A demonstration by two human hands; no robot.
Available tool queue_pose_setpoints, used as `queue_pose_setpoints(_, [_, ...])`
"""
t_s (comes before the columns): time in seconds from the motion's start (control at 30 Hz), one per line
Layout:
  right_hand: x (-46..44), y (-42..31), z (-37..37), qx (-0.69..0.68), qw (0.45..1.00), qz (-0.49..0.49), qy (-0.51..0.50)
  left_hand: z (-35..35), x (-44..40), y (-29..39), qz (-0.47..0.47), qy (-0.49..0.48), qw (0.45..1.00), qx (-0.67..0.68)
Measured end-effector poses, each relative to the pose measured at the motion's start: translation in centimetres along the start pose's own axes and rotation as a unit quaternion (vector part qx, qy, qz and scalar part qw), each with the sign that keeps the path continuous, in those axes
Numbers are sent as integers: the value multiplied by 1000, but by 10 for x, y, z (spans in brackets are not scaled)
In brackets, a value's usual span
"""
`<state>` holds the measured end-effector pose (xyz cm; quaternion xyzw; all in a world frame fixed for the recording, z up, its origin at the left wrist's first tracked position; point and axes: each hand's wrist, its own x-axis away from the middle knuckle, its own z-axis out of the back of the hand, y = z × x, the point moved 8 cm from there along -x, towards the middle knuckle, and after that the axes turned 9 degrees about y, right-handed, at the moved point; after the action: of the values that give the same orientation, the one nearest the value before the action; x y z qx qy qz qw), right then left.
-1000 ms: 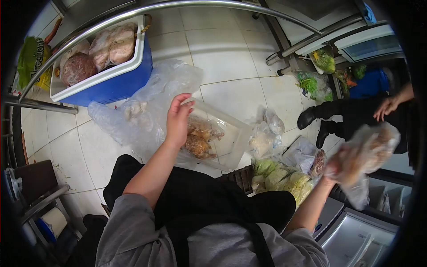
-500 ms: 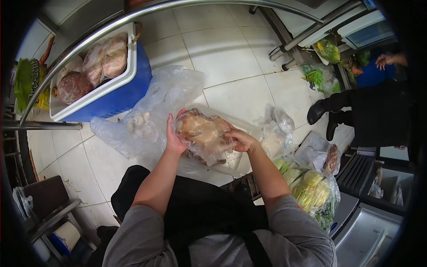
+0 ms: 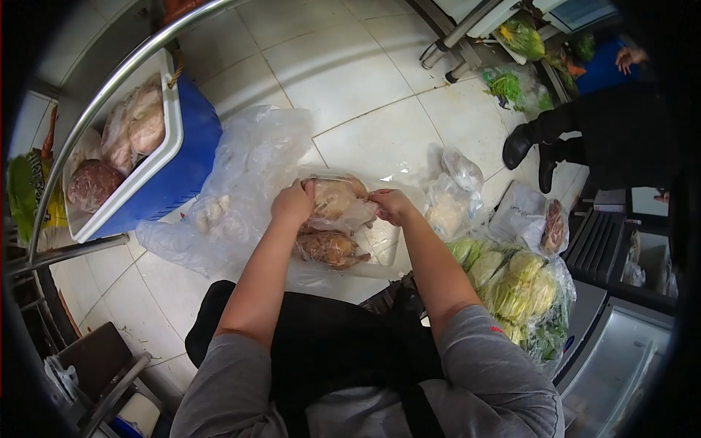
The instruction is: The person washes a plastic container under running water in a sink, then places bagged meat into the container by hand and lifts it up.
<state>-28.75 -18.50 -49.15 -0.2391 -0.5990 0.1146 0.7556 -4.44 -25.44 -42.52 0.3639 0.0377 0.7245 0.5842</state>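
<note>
Between my hands is a clear plastic bag of pale brown meat point(image 3: 334, 201), which looks like poultry. My left hand point(image 3: 293, 203) grips its left side, fingers curled. On the right, my right hand point(image 3: 394, 206) pinches the bag's edge. Below it a second, browner wrapped bird point(image 3: 328, 250) lies in a white tray point(image 3: 387, 252) on the floor. The fingertips of my left hand are partly hidden by the bag. Left of the tray spreads a large clear plastic sheet point(image 3: 252, 157) with a small pale bundle point(image 3: 212, 212) on it.
A blue cooler point(image 3: 191, 139) with bagged meat stands at the left behind a metal rail point(image 3: 109, 80). Bagged pale food point(image 3: 445, 212) and bagged cabbages point(image 3: 522, 285) lie to the right. Another person's black shoes point(image 3: 517, 146) and one hand point(image 3: 629, 58) show at the far right.
The bagged meat has gone down toward the tray, and the second bird below it shows more fully. My left hand has turned from an open palm to a grip. The view has shifted slightly.
</note>
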Motion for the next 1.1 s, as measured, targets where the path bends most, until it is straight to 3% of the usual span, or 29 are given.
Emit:
queue_pose_setpoints(0.03, [-5,0,0,-5,1000,-3,0,14,7,12,-29,50,977,-205])
queue_pose_setpoints(0.07, [-9,2,-4,12,999,-17,-24,13,6,14,-32,47,976,-209])
queue_pose_setpoints(0.13, [-18,4,-6,26,998,-33,-48,0,14,52,-255,15,950,-176])
queue_pose_setpoints(0.23, [-10,3,-4,61,996,-6,-61,-21,14,66,-302,-52,931,-198])
queue_pose_setpoints(0.33, [-4,19,8,-2,998,45,-42,-26,17,75,-316,-95,898,-290])
queue_pose_setpoints(0.37, [-14,34,8,-119,989,63,-53,-29,12,70,-318,-97,896,-292])
queue_pose_setpoints(0.4, [-13,40,7,-235,967,79,-64,-31,11,66,-339,-126,918,-164])
queue_pose_setpoints(0.43, [-14,52,4,-238,966,76,-64,-33,10,61,-352,-153,923,-34])
queue_pose_setpoints(0.47, [-6,64,-10,-215,973,31,-79,-31,14,57,-352,-158,922,-38])
queue_pose_setpoints(0.53, [16,65,-29,-181,979,-12,-92,-27,36,62,-484,-112,830,-255])
queue_pose_setpoints(0.57, [15,74,-34,-188,978,-17,-90,-29,37,62,-486,-120,826,-258])
queue_pose_setpoints(0.63, [13,73,-37,-184,976,65,-94,-34,34,67,-506,-128,801,-293])
queue_pose_setpoints(0.67, [23,75,-30,-126,987,82,-56,-33,31,72,-507,-131,799,-294])
queue_pose_setpoints(0.73, [28,87,-40,-193,976,86,-53,-42,19,70,-422,-258,824,-276])
queue_pose_setpoints(0.83, [35,99,-52,-276,957,65,-62,-64,11,66,-380,-351,807,-286])
queue_pose_setpoints(0.97, [45,100,-58,-186,981,50,-23,-107,-5,39,-308,-372,803,-350])
queue_pose_setpoints(1.03, [17,108,-41,50,989,103,92,-106,-7,45,-349,-259,814,-384])
queue_pose_setpoints(1.1, [37,75,-34,-3,991,105,79,-87,4,48,-340,-229,846,-341])
